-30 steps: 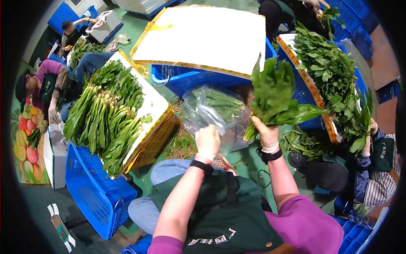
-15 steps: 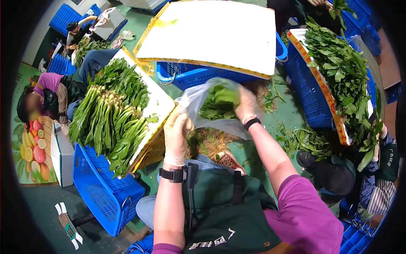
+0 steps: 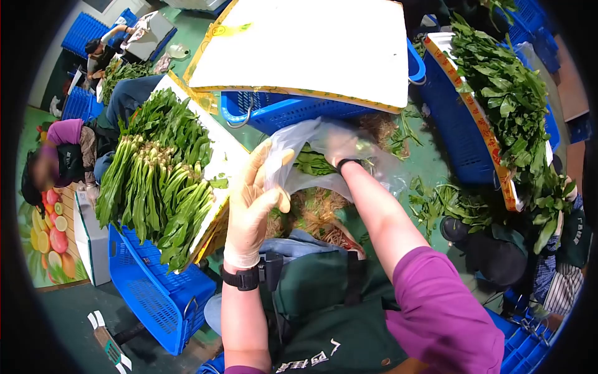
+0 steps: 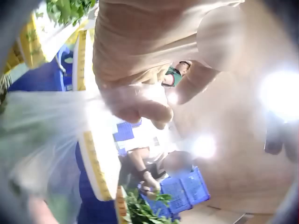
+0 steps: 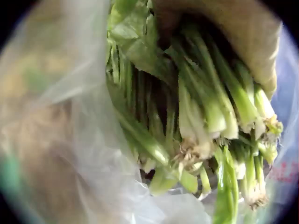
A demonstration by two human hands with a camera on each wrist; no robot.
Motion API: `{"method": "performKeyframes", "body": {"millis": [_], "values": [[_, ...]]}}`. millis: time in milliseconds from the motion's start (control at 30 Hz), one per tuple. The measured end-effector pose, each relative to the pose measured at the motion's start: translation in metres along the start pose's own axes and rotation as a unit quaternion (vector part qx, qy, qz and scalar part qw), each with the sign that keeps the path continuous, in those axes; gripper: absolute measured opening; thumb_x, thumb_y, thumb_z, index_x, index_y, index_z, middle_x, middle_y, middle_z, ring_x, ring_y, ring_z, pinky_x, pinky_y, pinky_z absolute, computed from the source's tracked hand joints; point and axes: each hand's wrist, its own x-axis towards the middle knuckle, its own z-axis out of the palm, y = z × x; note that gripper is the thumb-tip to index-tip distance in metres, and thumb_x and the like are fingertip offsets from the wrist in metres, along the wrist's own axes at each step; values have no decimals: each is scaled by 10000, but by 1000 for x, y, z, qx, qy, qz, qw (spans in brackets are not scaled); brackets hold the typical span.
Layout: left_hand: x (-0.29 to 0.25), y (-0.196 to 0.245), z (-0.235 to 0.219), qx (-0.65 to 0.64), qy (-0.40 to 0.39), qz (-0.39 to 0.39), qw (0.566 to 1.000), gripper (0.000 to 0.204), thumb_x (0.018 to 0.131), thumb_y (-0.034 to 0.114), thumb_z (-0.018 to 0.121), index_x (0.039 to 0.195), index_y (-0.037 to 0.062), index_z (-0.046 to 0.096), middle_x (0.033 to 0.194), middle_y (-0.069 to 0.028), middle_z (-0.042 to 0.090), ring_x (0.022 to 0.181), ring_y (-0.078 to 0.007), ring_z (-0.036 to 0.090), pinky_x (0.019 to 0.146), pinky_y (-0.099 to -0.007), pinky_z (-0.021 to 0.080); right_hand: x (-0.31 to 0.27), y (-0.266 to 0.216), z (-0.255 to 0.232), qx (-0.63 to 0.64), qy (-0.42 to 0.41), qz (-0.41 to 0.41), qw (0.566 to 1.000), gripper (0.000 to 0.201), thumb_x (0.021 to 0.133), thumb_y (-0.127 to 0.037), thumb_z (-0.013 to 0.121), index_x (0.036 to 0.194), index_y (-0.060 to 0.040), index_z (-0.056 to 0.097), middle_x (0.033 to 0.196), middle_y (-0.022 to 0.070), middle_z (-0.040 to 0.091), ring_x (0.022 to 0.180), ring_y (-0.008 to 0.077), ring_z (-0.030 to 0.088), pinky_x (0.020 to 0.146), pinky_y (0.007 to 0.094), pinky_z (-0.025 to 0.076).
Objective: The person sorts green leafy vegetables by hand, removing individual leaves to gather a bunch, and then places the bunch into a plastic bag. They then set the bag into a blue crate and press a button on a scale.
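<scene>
A clear plastic bag (image 3: 389,167) is held with its mouth facing me. My gloved left hand (image 3: 249,206) pinches the left side of its rim; in the left wrist view the film (image 4: 51,116) stretches away from those fingers. My gloved right hand (image 3: 341,144) reaches inside, seen through the plastic. There it grips a bunch of long-leaf greens (image 5: 205,102) by the stems, pale cut ends and short roots toward the wrist camera. More greens (image 3: 311,163) lie in the bag beside this bunch.
At left, bundled greens (image 3: 156,168) are piled on a white foam box, a blue crate (image 3: 156,293) below. Ahead, a white foam lid (image 3: 305,50) covers another blue crate (image 3: 280,112). More greens (image 3: 498,93) fill a box at right; trimmings (image 3: 448,202) litter the floor. Other people work nearby.
My right hand carried a bunch of greens from the right into the bag. My left hand moved to the rim's left side, and the bag mouth opened.
</scene>
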Motion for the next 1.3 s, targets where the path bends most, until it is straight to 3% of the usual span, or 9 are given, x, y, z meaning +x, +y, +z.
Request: {"method": "performKeyframes", "body": {"millis": [167, 300, 433, 600, 767, 900, 1000, 1167, 1300], "values": [[-2, -9, -24, 18, 53, 15, 998, 895, 793, 173, 710, 1540, 20, 242, 1513, -162, 384, 868, -195, 635, 720, -281, 522, 35, -2, 55, -59, 127, -20, 990, 898, 709, -397, 818, 1466, -132, 413, 1497, 203, 406, 1387, 356, 404, 1102, 593, 334], [1, -5, -29, 53, 69, 36, 996, 892, 799, 176, 704, 1542, 18, 235, 1492, -166, 408, 970, -222, 653, 779, -304, 533, -15, 4, -60, -13, -174, -108, 979, 1322, 581, -520, 878, 1564, -47, 131, 1593, 238, 217, 1453, 446, 231, 1176, 524, 265], [2, 1, -22, 51, 43, 49, 997, 862, 791, 168, 705, 1518, -16, 280, 1434, -193, 459, 943, -228, 645, 829, -324, 526, -22, 45, -123, 279, -167, -291, 900, 712, 741, -276, 802, 1365, -47, 549, 1342, 181, 595, 1233, 294, 558, 1045, 359, 433], [-3, -1, -14, 87, 36, 26, 995, 747, 821, 20, 627, 1502, -8, 323, 1428, -159, 455, 886, -171, 601, 766, -301, 527, -32, 69, -156, 180, -99, -96, 974, 387, 811, -184, 654, 1173, -52, 696, 1084, 117, 730, 945, 203, 691, 844, 342, 534], [-3, -9, -10, 134, -9, 39, 990, 747, 833, 27, 643, 1509, 12, 325, 1431, -122, 452, 951, -141, 583, 791, -272, 529, -60, 26, -114, 21, -166, -26, 985, 510, 829, -157, 579, 1317, -8, 580, 1311, 245, 594, 1236, 318, 580, 1037, 406, 456], [-6, -14, -2, 133, -20, 41, 990, 799, 824, 114, 704, 1520, 27, 320, 1458, -116, 435, 1061, -174, 583, 897, -308, 515, -102, -5, -20, -35, -103, -52, 993, 909, 831, -199, 599, 1581, -125, 91, 1631, 203, 110, 1475, 446, 181, 1144, 654, 204], [-6, -16, -1, 115, -20, 37, 992, 807, 819, 109, 690, 1521, 12, 304, 1494, -107, 403, 1162, -209, 544, 1053, -357, 412, -106, -3, 40, -72, -41, -71, 994, 914, 800, -171, 608, 1579, -117, 134, 1607, 221, 195, 1449, 406, 290, 1145, 660, 173], [-7, -22, -4, 64, 3, 77, 995, 763, 835, 139, 695, 1494, -16, 342, 1466, -130, 439, 1245, -254, 533, 1080, -382, 392, -102, 17, -26, 51, -116, -133, 983, 725, 799, -69, 524, 1499, -49, 338, 1473, 249, 430, 1344, 384, 448, 1136, 374, 354], [-14, -19, -11, 27, 8, 66, 997, 730, 841, 119, 675, 1486, -12, 360, 1444, -138, 465, 1200, -244, 566, 1065, -377, 410, -91, 65, -77, 166, 13, -88, 982, 551, 792, 1, 460, 1339, 0, 529, 1314, 253, 576, 1227, 367, 559, 1050, 392, 440]]}}
